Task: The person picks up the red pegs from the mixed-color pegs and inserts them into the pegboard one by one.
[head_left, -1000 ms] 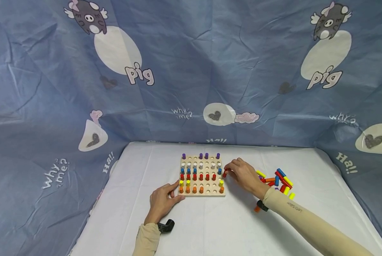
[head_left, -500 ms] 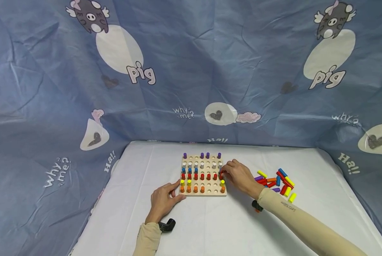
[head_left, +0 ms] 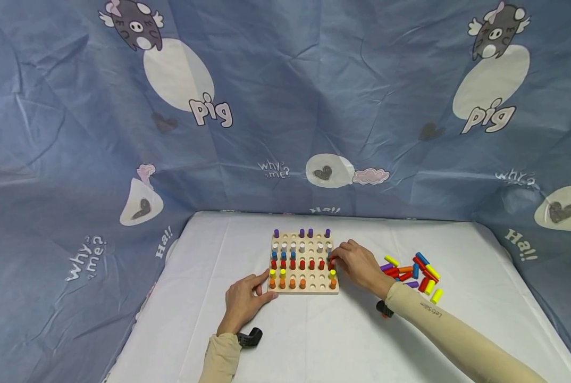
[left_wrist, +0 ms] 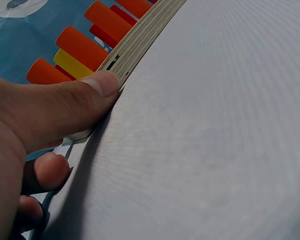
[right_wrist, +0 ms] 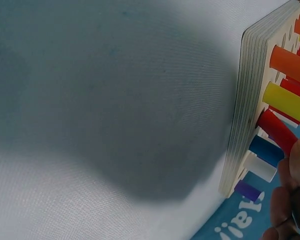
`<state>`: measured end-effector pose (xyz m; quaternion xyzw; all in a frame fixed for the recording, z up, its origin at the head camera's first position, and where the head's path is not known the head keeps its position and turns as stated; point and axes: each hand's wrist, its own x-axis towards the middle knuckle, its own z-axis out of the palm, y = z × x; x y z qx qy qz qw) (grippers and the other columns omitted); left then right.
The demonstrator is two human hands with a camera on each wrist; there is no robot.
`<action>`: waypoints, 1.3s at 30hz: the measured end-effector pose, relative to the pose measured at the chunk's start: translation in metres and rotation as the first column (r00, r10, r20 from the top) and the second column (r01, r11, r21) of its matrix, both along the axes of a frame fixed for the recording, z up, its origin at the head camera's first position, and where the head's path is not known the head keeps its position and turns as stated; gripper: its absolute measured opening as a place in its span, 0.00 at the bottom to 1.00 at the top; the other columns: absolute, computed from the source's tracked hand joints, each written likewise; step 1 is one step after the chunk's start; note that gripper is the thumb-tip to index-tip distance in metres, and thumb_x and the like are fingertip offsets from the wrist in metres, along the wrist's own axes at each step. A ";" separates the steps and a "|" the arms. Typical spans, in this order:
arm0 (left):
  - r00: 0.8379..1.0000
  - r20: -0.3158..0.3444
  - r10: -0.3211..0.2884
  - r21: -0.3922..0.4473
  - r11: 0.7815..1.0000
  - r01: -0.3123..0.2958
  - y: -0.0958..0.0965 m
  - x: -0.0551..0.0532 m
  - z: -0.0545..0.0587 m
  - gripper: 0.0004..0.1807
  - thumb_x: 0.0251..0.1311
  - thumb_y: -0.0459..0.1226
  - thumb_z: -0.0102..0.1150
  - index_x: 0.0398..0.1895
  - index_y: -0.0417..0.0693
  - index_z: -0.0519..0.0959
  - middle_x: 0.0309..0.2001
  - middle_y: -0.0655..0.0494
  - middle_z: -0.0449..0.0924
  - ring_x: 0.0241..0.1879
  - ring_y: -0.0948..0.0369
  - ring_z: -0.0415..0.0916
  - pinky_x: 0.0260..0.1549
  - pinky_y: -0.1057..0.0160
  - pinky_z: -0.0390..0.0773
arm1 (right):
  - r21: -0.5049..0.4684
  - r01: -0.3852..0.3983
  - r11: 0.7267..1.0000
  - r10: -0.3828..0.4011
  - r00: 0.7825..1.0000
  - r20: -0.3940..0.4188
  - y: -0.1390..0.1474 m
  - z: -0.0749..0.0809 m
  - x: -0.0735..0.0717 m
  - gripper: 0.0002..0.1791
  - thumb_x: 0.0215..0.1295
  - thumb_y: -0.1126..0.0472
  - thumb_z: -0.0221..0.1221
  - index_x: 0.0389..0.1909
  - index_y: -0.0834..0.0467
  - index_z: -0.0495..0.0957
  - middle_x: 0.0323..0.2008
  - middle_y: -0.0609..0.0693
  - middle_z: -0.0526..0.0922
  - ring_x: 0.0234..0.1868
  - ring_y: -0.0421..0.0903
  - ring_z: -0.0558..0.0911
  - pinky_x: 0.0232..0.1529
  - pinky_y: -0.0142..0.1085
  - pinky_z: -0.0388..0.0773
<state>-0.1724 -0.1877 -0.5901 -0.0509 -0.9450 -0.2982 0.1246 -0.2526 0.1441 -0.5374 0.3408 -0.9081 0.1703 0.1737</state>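
Observation:
A wooden pegboard [head_left: 317, 281] lies on the white tabletop with rows of purple, white, blue, red, yellow and orange pegs standing in it. My left hand [head_left: 242, 298] holds its front left corner. In the left wrist view the thumb [left_wrist: 85, 97] presses the board's layered front edge. At the right edge, my right hand [head_left: 359, 264] pinches the top of a red peg [right_wrist: 277, 131]. The right wrist view has this peg's lower end at the board, between a yellow peg [right_wrist: 286, 102] and a blue peg [right_wrist: 266, 150]. Whether it is fully seated I cannot tell.
Loose pegs [head_left: 424, 284] in several colours lie in a pile on the tabletop [head_left: 314, 340], right of the board. An orange-red peg [head_left: 385, 316] is partly hidden beneath the right wrist camera. A blue patterned cloth [head_left: 266, 122] rises behind the table.
My right hand has moved slightly left with the red peg, from beside the board onto the right end of the red row. The left hand has stayed on the corner.

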 end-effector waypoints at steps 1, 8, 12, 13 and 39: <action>1.000 -0.001 0.001 -0.001 1.000 -0.001 0.000 0.000 0.000 0.37 0.42 0.60 0.75 0.60 0.68 0.80 0.18 0.75 0.64 0.18 0.71 0.57 0.24 0.66 0.57 | -0.001 0.004 1.000 -0.004 1.000 -0.004 0.000 0.000 0.000 0.06 0.60 0.63 0.69 0.37 0.50 0.85 0.33 0.42 0.82 0.34 0.41 0.75 0.34 0.36 0.77; 1.000 -0.008 -0.001 -0.001 1.000 0.001 0.000 0.000 0.000 0.37 0.42 0.59 0.76 0.60 0.68 0.80 0.18 0.75 0.65 0.18 0.71 0.57 0.24 0.66 0.57 | -0.003 0.014 1.000 -0.014 1.000 -0.019 0.000 -0.002 0.000 0.05 0.60 0.62 0.69 0.36 0.50 0.86 0.32 0.42 0.82 0.33 0.40 0.75 0.32 0.35 0.77; 1.000 -0.013 0.001 -0.001 1.000 -0.001 0.000 0.000 0.000 0.37 0.41 0.59 0.76 0.60 0.68 0.80 0.18 0.74 0.65 0.18 0.71 0.56 0.23 0.67 0.57 | -0.008 0.009 1.000 -0.010 1.000 -0.011 -0.002 -0.003 0.001 0.04 0.60 0.61 0.69 0.35 0.50 0.86 0.31 0.41 0.82 0.32 0.39 0.74 0.32 0.35 0.77; 1.000 -0.015 0.001 -0.001 1.000 -0.001 0.000 0.000 0.000 0.37 0.41 0.59 0.76 0.60 0.67 0.80 0.18 0.74 0.65 0.17 0.71 0.56 0.23 0.67 0.57 | -0.005 0.008 1.000 -0.008 1.000 -0.008 -0.002 -0.004 0.001 0.04 0.60 0.61 0.69 0.35 0.50 0.86 0.31 0.41 0.82 0.32 0.39 0.74 0.32 0.35 0.77; 1.000 -0.001 -0.005 -0.009 1.000 0.005 -0.001 0.000 0.001 0.37 0.42 0.59 0.75 0.61 0.67 0.79 0.18 0.74 0.65 0.18 0.70 0.57 0.24 0.66 0.58 | 0.021 0.016 1.000 -0.017 0.998 0.053 -0.002 -0.007 0.007 0.06 0.64 0.59 0.66 0.40 0.47 0.86 0.32 0.40 0.80 0.33 0.37 0.74 0.32 0.33 0.77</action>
